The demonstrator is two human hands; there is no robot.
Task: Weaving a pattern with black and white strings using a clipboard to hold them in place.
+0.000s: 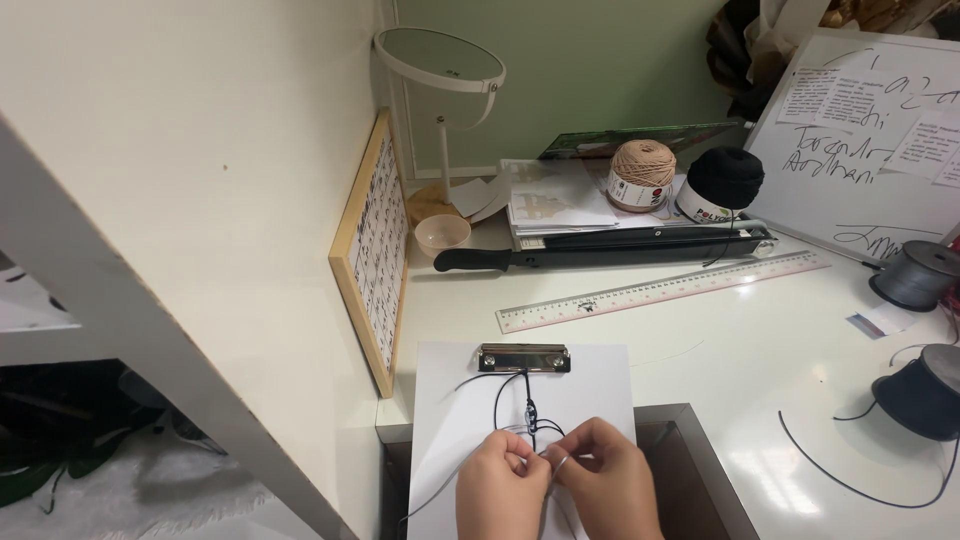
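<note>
Head view, looking down at my own two hands over a white clipboard [440, 400] that lies on the white bench [720, 350]. My left hand [503, 480] and right hand [605, 480] meet knuckle to knuckle near the lower edge of the board. The fingers of both are pinched shut on strands of thin black cord [527, 405], thumb against forefinger, with a small loop showing between them. The cord runs up from my fingers to the metal clip [524, 358] at the top of the board, which pins it so I can pull against it; a short knotted length hangs just below the clip. Loose ends trail off to the left across the board.

Within reach on my right sit two spools of dark cord [925, 395], one black and, farther off, one grey, with a slack strand curling over the bench. A clear ruler [660, 290] lies slantwise beyond the clipboard. Behind it are a long black-handled tool [600, 250], a stack of papers [555, 200], a beige ball of yarn [642, 175] and a black one [725, 180]. A round mirror on a stand [440, 60] is in the corner, and a whiteboard [860, 140] leans at right.
</note>
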